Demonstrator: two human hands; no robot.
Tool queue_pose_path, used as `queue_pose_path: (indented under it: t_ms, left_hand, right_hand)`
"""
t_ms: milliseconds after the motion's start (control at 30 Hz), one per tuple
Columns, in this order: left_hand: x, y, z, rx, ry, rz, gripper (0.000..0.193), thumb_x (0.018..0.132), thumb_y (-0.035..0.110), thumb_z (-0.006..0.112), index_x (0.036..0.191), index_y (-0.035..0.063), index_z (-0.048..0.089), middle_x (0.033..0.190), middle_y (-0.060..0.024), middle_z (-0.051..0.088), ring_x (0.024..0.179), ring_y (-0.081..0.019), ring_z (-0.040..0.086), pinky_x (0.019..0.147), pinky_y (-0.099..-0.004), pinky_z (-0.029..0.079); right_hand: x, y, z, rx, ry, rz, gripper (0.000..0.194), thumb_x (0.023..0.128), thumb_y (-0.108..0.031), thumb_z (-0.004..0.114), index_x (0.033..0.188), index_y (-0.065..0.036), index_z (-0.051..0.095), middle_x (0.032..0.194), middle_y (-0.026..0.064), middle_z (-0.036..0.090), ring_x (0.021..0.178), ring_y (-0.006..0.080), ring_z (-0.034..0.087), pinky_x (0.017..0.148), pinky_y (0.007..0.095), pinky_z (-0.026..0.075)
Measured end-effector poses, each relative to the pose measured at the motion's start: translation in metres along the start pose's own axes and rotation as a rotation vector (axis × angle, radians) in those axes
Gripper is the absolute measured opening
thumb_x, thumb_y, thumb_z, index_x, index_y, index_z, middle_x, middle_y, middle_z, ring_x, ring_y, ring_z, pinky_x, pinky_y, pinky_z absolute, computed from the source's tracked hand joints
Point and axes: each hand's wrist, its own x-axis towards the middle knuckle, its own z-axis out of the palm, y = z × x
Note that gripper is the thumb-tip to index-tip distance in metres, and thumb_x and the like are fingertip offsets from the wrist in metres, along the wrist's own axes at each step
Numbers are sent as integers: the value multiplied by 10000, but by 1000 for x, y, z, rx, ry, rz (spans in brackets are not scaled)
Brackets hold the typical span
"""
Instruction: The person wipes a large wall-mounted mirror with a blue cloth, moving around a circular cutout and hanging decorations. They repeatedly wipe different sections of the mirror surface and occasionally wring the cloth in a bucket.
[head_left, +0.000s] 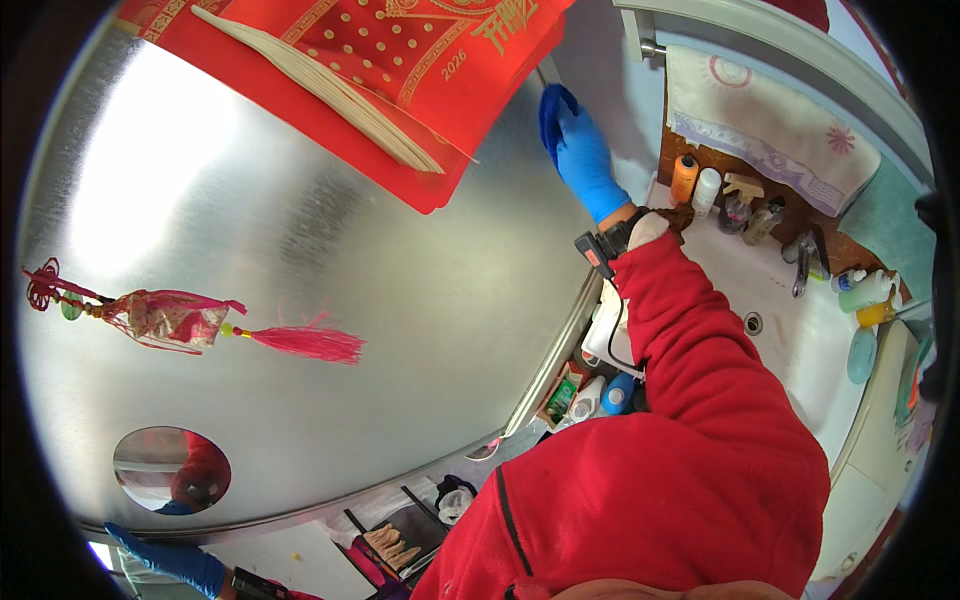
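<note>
A large silvery metal door panel (420, 300) fills the left half of the view. My right hand (589, 161), in a blue glove, grips a folded dark blue cloth (552, 120) at the panel's far right edge. Above hangs a red 2026 calendar (420, 82) with a thick stack of cream pages, covering the top of the panel. A pink tasselled knot ornament (176, 319) hangs against the left side, and a round mirror (172, 471) sits below it. My left hand (176, 562), also gloved in blue, lies along the panel's lower left edge, fingers stretched out, with no object visible in it.
At right is a white washbasin (720, 262) with a tap (802, 262) and several bottles (684, 180) on its rim. A patterned towel (772, 120) hangs above. Bottles and boxes (589, 397) crowd beside the panel. A dark organiser (397, 540) holds folded tan items.
</note>
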Motion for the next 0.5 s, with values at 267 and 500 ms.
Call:
queue_pose_path:
  t_ms: [267,500]
  left_hand:
    - [30,-33,-10,-84,29,-45,634,1055,504,366,1475,37,455,1406,-152,568,1257,-321,584,1062,-443,481]
    - [0,-56,-20,-26,-69,109,719,1027,563,382,1527,46,372,1527,-150,439,1387,-350,450,1137,-458,394]
  right_hand:
    - [-111,49,38,595,-223,885,406,1019,-189,455,1383,-21,513,1215,179,645,1040,322,650,927,415,523]
    - [-132,11,-41,1882,-406,944,366,1027,-221,532,1343,-41,573,1242,129,661,1120,255,649,1004,385,529]
